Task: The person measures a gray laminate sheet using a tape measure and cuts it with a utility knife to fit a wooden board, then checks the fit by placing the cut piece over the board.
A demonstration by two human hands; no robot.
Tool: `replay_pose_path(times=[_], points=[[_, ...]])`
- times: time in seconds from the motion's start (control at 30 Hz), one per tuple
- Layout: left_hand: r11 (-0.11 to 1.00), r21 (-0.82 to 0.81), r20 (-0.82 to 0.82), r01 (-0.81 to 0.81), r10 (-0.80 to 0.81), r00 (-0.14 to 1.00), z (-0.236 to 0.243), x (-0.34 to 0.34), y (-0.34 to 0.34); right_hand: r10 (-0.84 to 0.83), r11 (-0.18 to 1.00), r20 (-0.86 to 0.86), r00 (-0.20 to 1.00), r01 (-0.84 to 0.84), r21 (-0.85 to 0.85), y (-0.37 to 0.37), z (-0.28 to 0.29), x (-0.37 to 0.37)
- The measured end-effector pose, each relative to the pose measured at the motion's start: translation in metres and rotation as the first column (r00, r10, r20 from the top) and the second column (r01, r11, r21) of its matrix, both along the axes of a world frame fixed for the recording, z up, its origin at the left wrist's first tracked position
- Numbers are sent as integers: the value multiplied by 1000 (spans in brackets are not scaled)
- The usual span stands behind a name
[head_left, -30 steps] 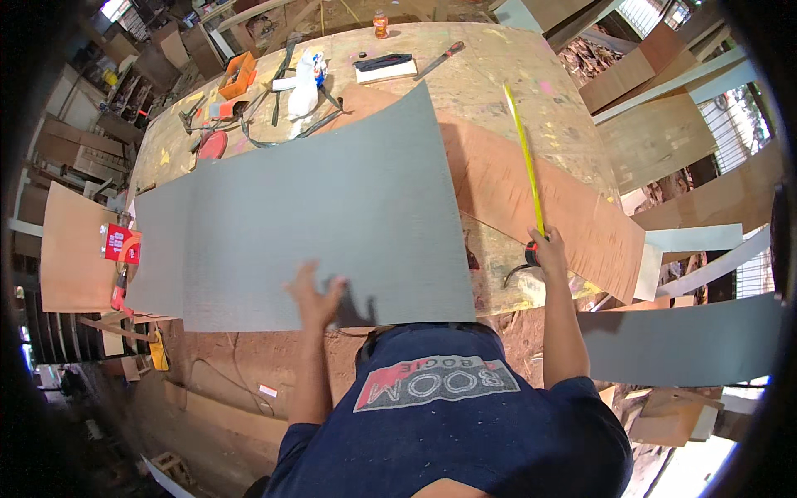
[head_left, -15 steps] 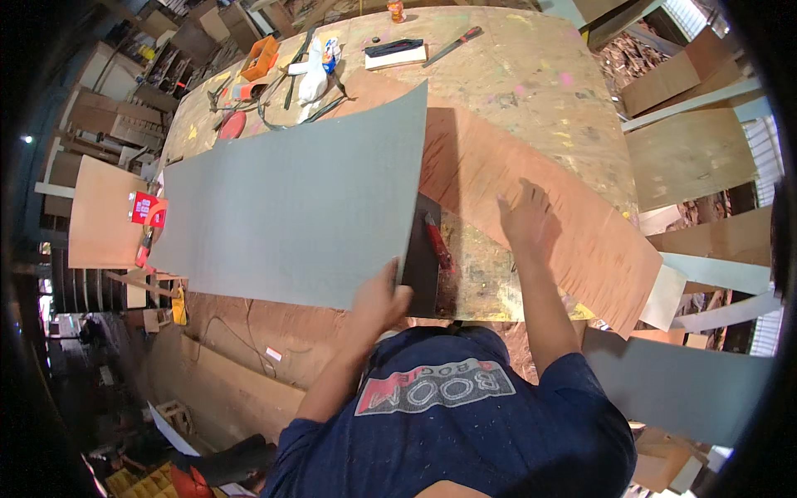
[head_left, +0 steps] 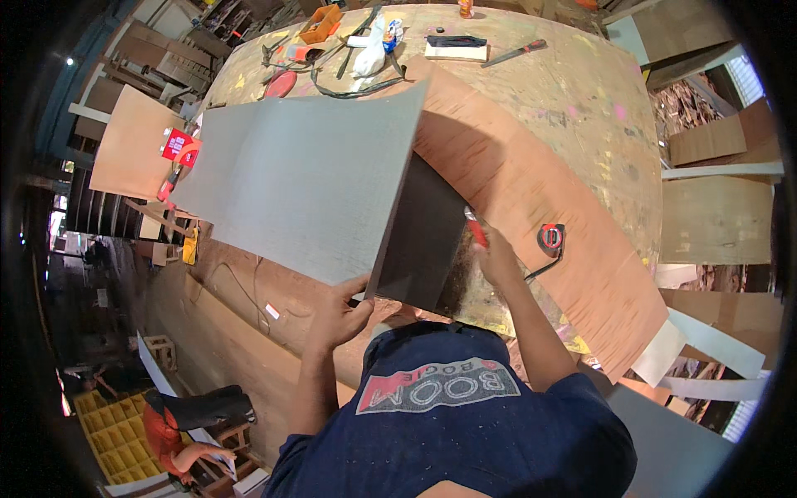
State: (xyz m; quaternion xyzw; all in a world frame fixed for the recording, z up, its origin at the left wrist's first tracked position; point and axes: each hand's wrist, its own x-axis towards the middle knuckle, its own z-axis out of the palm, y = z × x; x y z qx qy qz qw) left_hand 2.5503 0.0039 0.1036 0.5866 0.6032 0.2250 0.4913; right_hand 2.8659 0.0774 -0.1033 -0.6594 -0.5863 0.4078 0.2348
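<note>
My left hand (head_left: 339,315) grips the near right corner of a large grey sheet (head_left: 299,183), fingers beneath and thumb at the edge. That corner is raised and the sheet bows. Under it shows a dark sheet (head_left: 423,236), partly hidden. My right hand (head_left: 498,259) is closed round a red utility knife (head_left: 476,228), held beside the dark sheet's right edge with its tip pointing away from me. A red and black tape measure (head_left: 550,238) rests on a reddish-brown wood sheet (head_left: 581,290), to the right of that hand.
On the wooden table (head_left: 581,91), an orange box (head_left: 320,25), a white plastic bag (head_left: 371,54), a dark-handled file (head_left: 515,53) and a black strap lie toward the far side. A red can (head_left: 178,147) stands at the left. Another person (head_left: 170,436) bends at lower left.
My right hand has come down and left from the brown sheet and picked up the knife. The tape measure now shows there. The grey sheet's corner has shifted, exposing more dark sheet.
</note>
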Motion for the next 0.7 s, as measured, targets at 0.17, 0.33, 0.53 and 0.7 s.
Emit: replay_pose_path(times=[0.17,0.33,0.53,0.7], points=[[984,175,-92,19,-3,996,-32,5,-14,-57,951,432,900,-84,299,22,20,27],[978,204,-84,42,-25,996,-38,10,-15,-71,910,523,850,-159,382,62,0,31],[966,257,-113,26,4,994,-42,13,-21,-97,977,613,784,-42,209,52,-5,37],[962,273,-85,12,11,996,-46,8,-20,-249,954,653,715,62,295,22,-29,56]])
